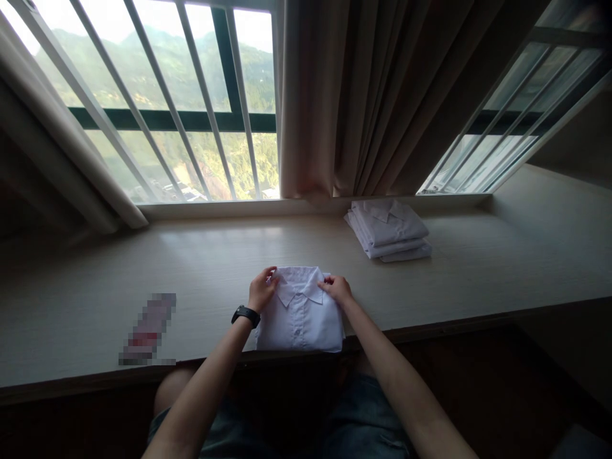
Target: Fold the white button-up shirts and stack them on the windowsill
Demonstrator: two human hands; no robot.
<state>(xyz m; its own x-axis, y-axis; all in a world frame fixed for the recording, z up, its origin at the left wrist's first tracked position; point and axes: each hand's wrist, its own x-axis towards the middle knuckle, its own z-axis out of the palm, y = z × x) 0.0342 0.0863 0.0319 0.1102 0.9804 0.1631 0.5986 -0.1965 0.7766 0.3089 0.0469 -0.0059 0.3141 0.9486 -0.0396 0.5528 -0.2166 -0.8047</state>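
Note:
A folded white collared shirt (300, 317) lies at the front edge of the long pale counter (95, 287), collar away from me. My left hand (261, 288), with a black watch on its wrist, pinches the shirt's top left corner beside the collar. My right hand (337, 289) pinches the top right corner in the same way. Both hands rest on the cloth.
A stack of folded white shirts (388, 229) sits at the back right of the counter under a brown curtain (363, 95). A blurred flat object (148, 328) lies to the left. Barred windows (157, 108) run behind the counter. My knees are below its edge.

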